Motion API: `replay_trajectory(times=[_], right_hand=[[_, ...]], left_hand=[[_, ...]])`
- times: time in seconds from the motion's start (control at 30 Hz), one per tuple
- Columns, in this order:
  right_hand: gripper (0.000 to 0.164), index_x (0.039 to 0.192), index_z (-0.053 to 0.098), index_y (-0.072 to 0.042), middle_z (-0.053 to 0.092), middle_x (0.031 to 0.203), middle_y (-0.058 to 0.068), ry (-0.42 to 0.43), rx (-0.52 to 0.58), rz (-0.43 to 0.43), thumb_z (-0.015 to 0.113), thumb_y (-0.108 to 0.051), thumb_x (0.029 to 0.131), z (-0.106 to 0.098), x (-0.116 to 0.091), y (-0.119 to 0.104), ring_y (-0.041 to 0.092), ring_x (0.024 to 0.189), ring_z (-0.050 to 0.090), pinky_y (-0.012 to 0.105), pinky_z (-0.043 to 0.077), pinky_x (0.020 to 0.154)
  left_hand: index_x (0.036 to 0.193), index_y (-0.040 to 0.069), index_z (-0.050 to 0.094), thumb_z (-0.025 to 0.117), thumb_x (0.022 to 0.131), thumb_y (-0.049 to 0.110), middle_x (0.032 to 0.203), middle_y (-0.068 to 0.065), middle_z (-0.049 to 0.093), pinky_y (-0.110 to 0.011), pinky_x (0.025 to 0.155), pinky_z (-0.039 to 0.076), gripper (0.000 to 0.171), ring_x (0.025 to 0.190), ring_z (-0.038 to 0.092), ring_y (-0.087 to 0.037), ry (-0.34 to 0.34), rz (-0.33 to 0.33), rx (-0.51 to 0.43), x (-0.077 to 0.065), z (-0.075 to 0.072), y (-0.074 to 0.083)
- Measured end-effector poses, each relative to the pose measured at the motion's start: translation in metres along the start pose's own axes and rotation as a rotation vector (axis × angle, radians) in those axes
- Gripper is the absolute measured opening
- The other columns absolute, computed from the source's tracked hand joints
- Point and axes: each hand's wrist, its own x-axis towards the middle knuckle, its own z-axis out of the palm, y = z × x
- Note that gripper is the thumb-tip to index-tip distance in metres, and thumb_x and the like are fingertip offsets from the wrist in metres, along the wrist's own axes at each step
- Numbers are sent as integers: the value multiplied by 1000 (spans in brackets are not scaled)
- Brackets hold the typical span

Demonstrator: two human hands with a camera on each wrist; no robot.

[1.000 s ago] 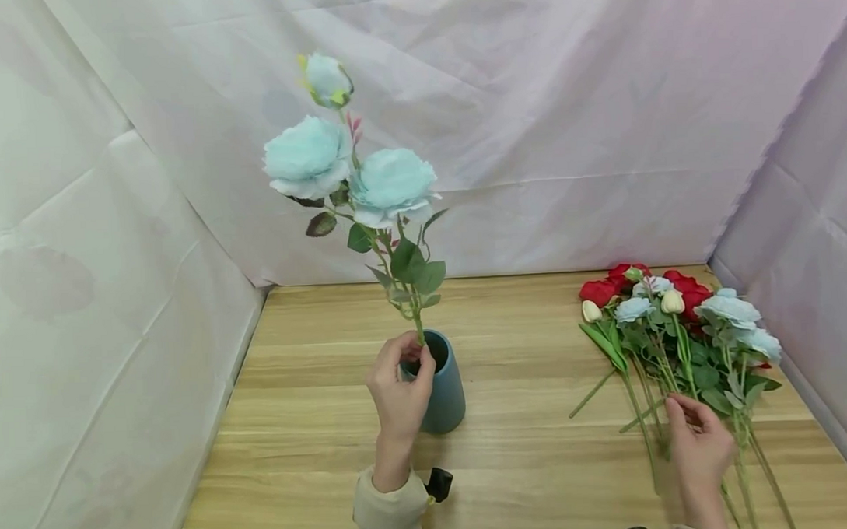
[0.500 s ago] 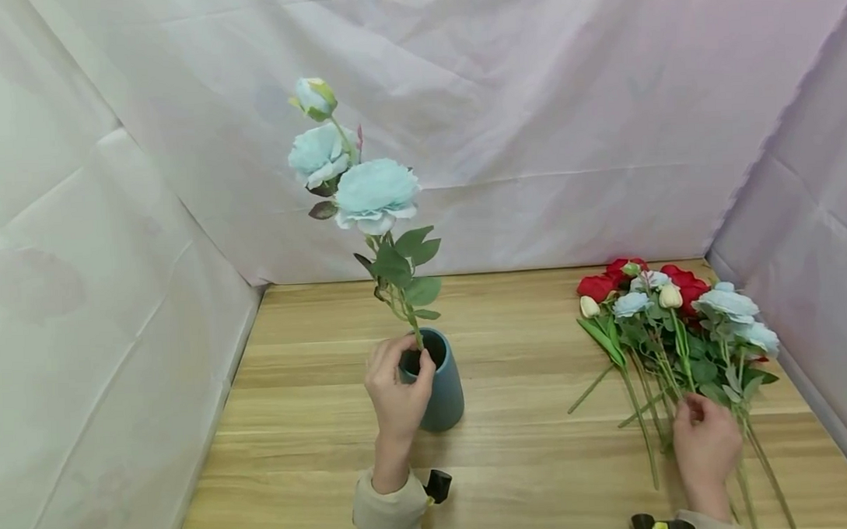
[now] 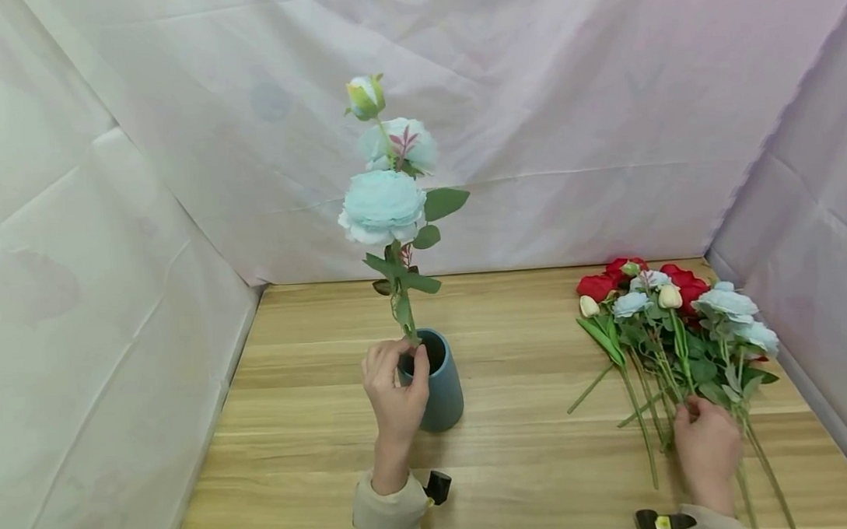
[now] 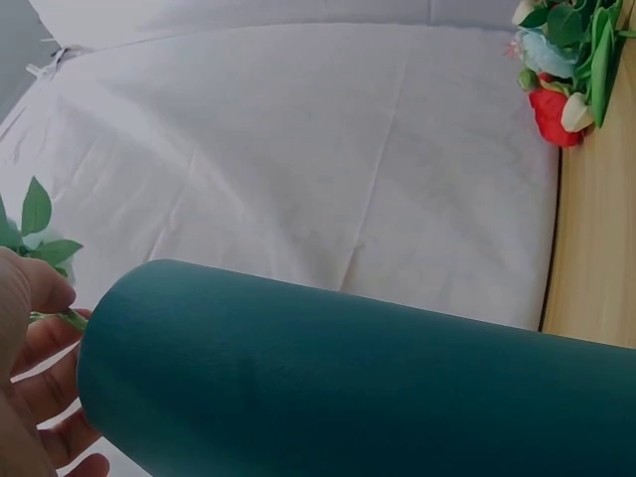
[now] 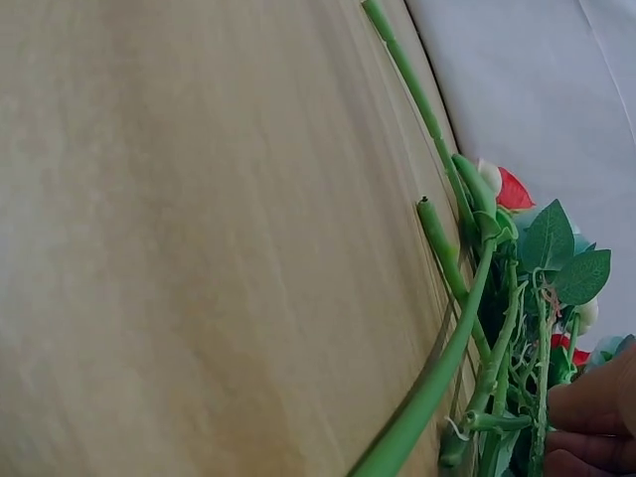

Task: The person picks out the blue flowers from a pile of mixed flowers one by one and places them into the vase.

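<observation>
My left hand [image 3: 396,386] pinches the stem of an artificial light-blue peony [image 3: 383,207] between thumb and fingertips. The peony stands upright over the mouth of a blue-green vase [image 3: 444,396], with two full blooms and a bud at its top. In the left wrist view those fingers lie right at the rim of the vase [image 4: 328,378], which hides the lower stem. Over at the right, my right hand [image 3: 710,449] has its fingers curled at a flower stem in the pile, below a white tulip [image 3: 670,296]. In the right wrist view, its fingertips press in among green stems [image 5: 497,368].
The pile on the right holds red roses [image 3: 595,287], pale-blue flowers [image 3: 729,304] and another white tulip [image 3: 589,306], with long stems pointing toward the front. White cloth [image 3: 530,121] encloses the wooden table [image 3: 317,424] at the back and sides.
The peony has turned in my left fingers and stands straighter, its heads shifted right. My right hand has moved slightly right, its fingers now closer in on the stems.
</observation>
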Motion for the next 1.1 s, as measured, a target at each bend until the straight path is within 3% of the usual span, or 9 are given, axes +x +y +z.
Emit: replay_trajectory(times=[0.23,0.5,0.83,1.1], right_hand=[[19,97,63,10,62,87,28,-49,-32,-16,59,-4,86,1,7,-1,44,75,56,53,41,59],[14,91,64,8,60,86,30,-29,-30,-41,61,-4,84,4,13,-2,49,75,54,58,40,55],[14,87,64,8,60,82,28,-47,-45,-65,63,-7,84,7,18,4,49,70,54,57,39,49],[17,79,64,8,59,74,27,-8,-54,-96,63,-8,84,12,22,7,46,62,53,54,37,41]], left_hand=[[76,6,67,66,74,0,74,-6,65,-38,71,31,6,74,54,-25,26,23,-9,-2,0,0],[73,6,64,65,75,0,68,-4,63,-40,73,31,7,72,50,-23,29,-3,22,-5,0,-2],[72,5,63,70,69,-2,65,-6,60,-45,76,26,10,72,48,-26,144,-9,77,-12,3,-1],[74,4,62,66,66,-5,69,-7,61,-45,78,28,13,74,49,-27,150,-15,118,-14,2,1]])
